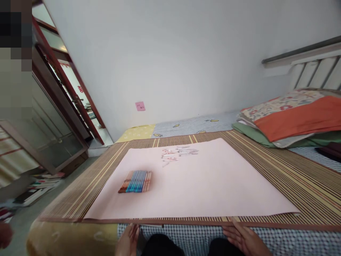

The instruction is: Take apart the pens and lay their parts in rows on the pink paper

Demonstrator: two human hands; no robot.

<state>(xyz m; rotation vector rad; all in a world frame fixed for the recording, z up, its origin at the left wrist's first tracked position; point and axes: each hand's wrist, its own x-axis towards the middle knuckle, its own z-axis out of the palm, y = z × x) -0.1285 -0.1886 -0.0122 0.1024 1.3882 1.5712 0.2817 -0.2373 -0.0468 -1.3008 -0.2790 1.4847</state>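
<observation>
My left hand [128, 240] rests at the bottom edge, fingers stretched out and holding nothing, just below the near border of a striped bamboo mat [298, 177]. My right hand [243, 239] lies open with its fingers flat by the same border. A large pale pink sheet [207, 185] covers the mat. On it lies a tight row of several pens [135, 181] in orange and blue. Farther back is a loose scatter of small clear and pink pen parts [179, 153]. Both hands are well short of the pens.
The mat lies on a bed with checked bedding [191, 124]. Folded quilts and an orange pillow [295, 119] are stacked at the right by a metal headboard [314, 69]. A white wall stands behind. Books [39, 186] lie on the floor at left near a door.
</observation>
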